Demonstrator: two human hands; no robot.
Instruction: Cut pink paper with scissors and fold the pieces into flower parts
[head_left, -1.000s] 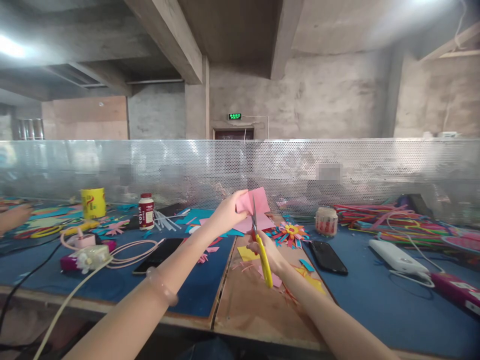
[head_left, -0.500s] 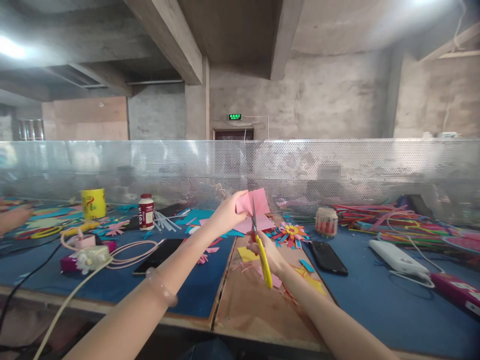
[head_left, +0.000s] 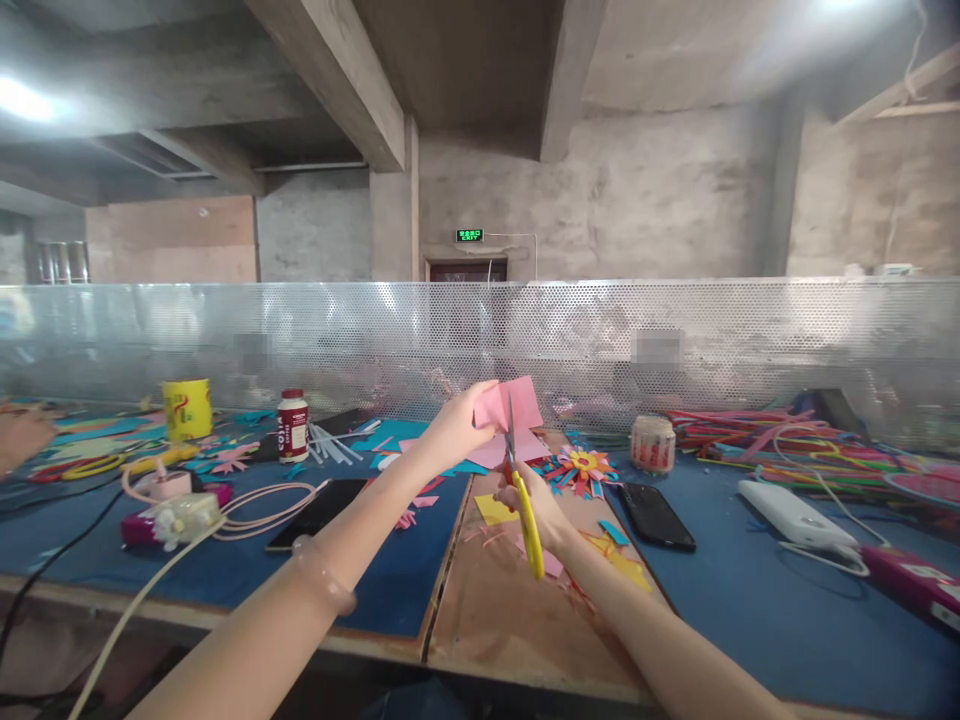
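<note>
My left hand (head_left: 459,424) is closed on a piece of pink paper (head_left: 523,401), held up above the table. Yellow-handled scissors (head_left: 532,535) are gripped in my right hand (head_left: 543,505), their blades pointing up against the paper. Whether the blades are parted is too small to tell. Below lie another pink sheet (head_left: 517,450), a yellow paper piece (head_left: 495,509) and thin pink scraps. Just right of the scissors rests a multicoloured paper flower (head_left: 582,467).
A black phone (head_left: 657,516), a glass jar (head_left: 652,445) and a white power bank (head_left: 797,517) stand to the right, before colourful strips (head_left: 750,440). On the left are a coffee bottle (head_left: 293,426), a yellow tub (head_left: 187,410), cables and another person's hand (head_left: 22,437). Perforated metal partition (head_left: 360,340) behind.
Hardly anything differs: my hands, the pink paper and the scissors keep nearly the same pose. At the far left, the other person's hand has shifted slightly left.
</note>
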